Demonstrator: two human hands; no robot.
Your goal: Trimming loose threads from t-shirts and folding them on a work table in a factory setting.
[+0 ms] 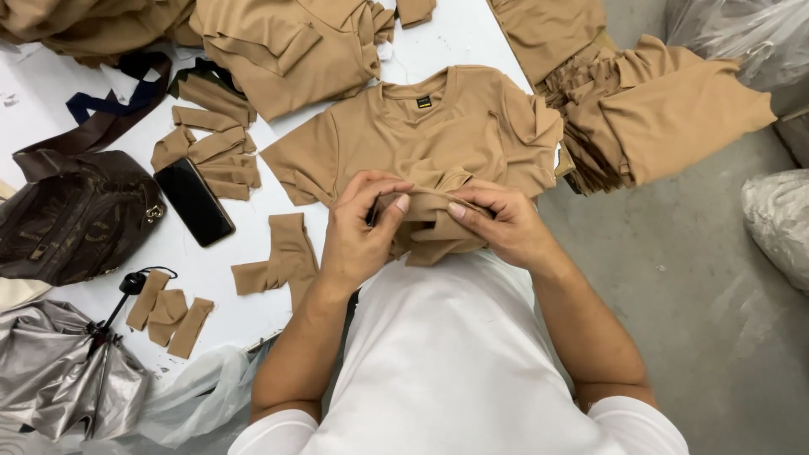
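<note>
A tan T-shirt [438, 126] lies flat on the white table [472, 38], neck away from me, its hem bunched up at my chest. My left hand [358, 236] pinches the bunched hem from the left, thumb and fingers closed on the cloth. My right hand [506, 223] grips the same fold from the right. Both hands meet over the near table edge, against my white shirt.
Tan fabric strips [282, 261] and scraps [211, 152] lie to the left, beside a black phone [194, 202], a brown bag [72, 219] and a silver folded umbrella [59, 371]. Stacks of tan garments [657, 109] hang off the right table edge. Grey floor and plastic bags [779, 223] are at right.
</note>
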